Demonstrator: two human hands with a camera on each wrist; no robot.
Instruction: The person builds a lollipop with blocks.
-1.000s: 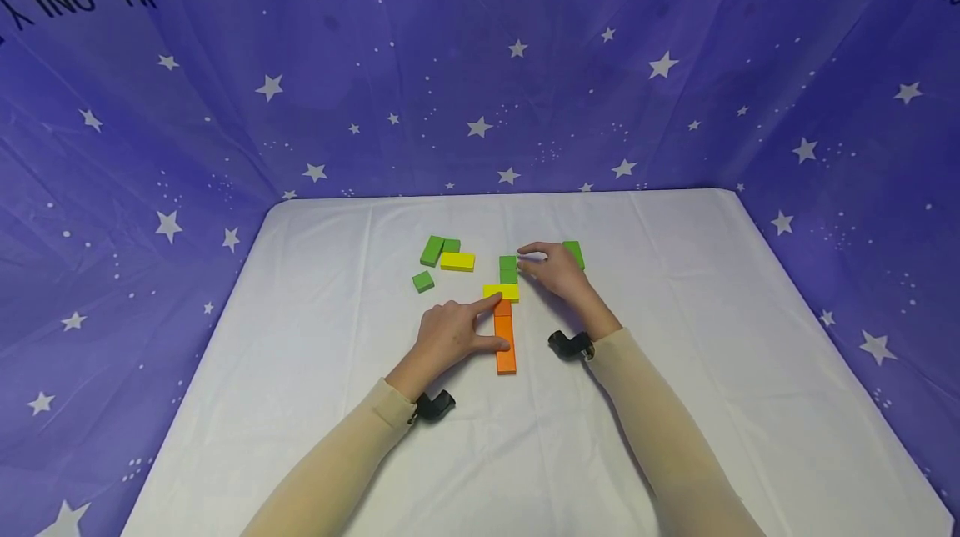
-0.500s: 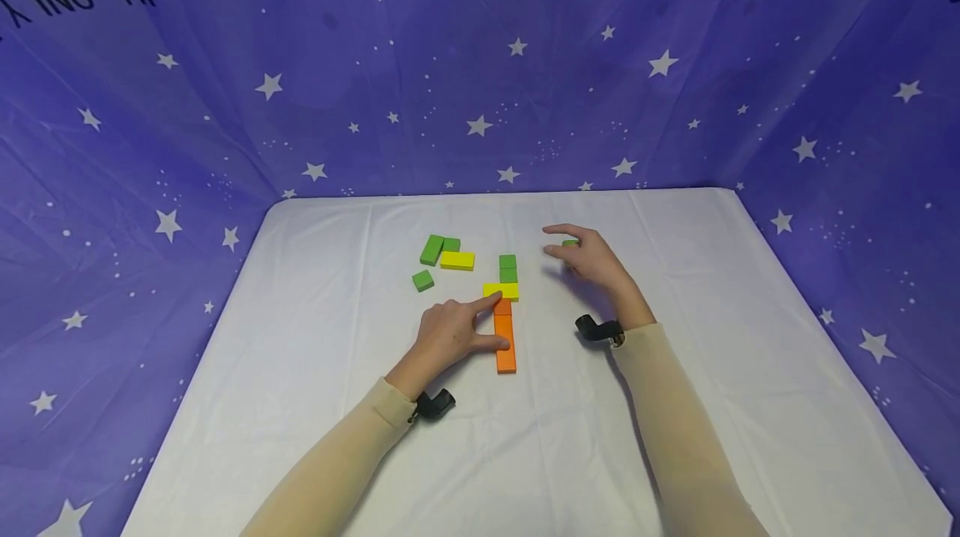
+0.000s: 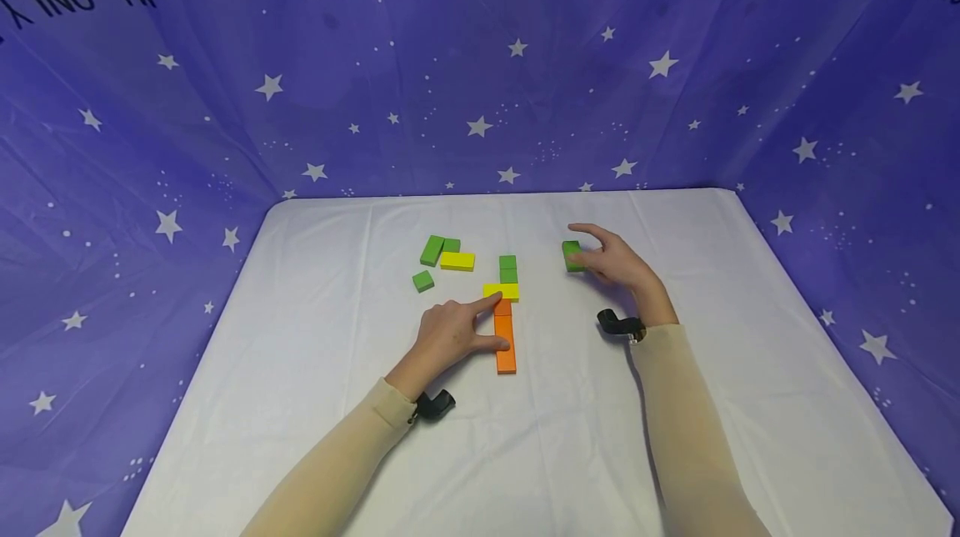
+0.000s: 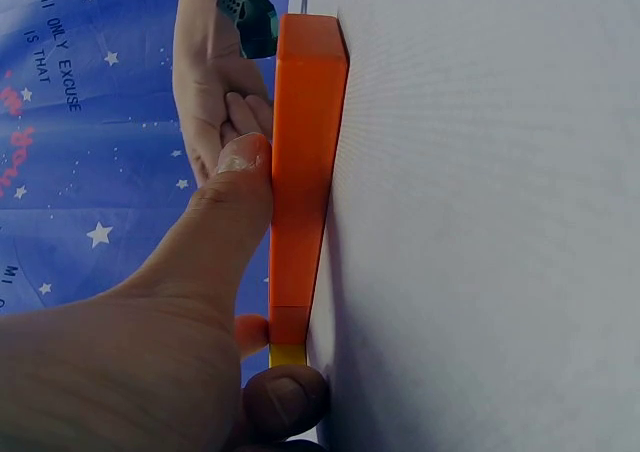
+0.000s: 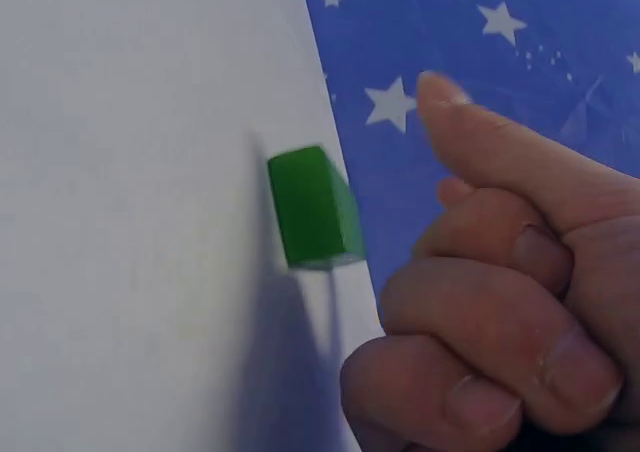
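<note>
My left hand rests on a row of blocks in the head view. Its thumb touches the long orange block, and its index fingertip touches a yellow block. Between those lies a short orange block; two small green blocks continue the row beyond the yellow one. Over on the right, my right hand is beside a long green block, with thumb and index finger spread. In the right wrist view this green block stands apart from the fingers, the others of which are curled.
Left of the row lie a long green block, a second yellow block and two small green blocks. White cloth covers the table. Blue starry curtains stand behind it and at both sides.
My right hand has drawn away from the small green blocks and moved right to the long green block. My left hand and the row have stayed where they were.
</note>
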